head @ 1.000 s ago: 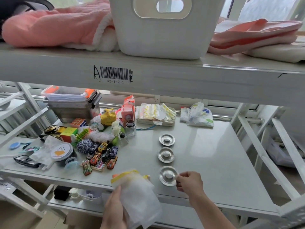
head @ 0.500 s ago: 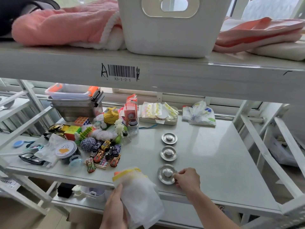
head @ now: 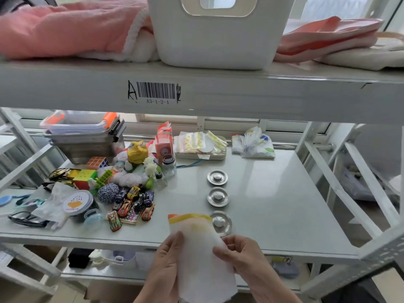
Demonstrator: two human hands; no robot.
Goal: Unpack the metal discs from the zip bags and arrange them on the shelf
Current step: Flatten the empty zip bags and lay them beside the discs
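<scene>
Three metal discs lie in a line on the grey shelf (head: 284, 204): the far disc (head: 217, 177), the middle disc (head: 217, 196) and the near disc (head: 221, 223), each with a raised knob. In front of the near disc I hold a cloudy white zip bag (head: 201, 254) with a yellow and orange zip strip, upright at the shelf's front edge. My left hand (head: 166, 265) grips its left side and my right hand (head: 242, 254) pinches its right side. What the bag contains is not visible.
A tray of more zip bags (head: 201, 145) and a crumpled printed bag (head: 255, 143) sit at the back. Toy cars (head: 131, 204), puzzle cubes, a twine ball, a round tin (head: 75, 203), glasses and stacked bins (head: 83, 138) crowd the left. A white tub (head: 214, 33) stands on the shelf above.
My right hand left the near disc and came back to the zip bag. The bag rose in front of the shelf edge and both hands now hold it.
</scene>
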